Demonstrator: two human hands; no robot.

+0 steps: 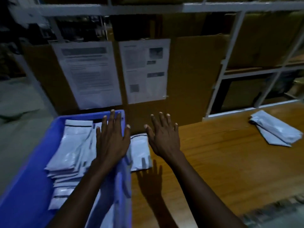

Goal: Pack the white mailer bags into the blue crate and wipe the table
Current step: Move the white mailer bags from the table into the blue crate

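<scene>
While left hand (111, 142) and right hand (164, 139) hover, fingers (113, 120) wide, empty: white plastic mailer bags (140, 151), centre frame, best gripped as whole stack

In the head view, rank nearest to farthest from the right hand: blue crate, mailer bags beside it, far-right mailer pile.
1. Mailer bags beside the crate, just left of the right hand.
2. Blue crate, further left.
3. Far-right mailer pile, across the table.

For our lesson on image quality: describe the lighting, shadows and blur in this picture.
Head view: dim light; the right hand casts a dark shadow on the wooden table; head view: the posted sheets are too blurred to read.
</scene>
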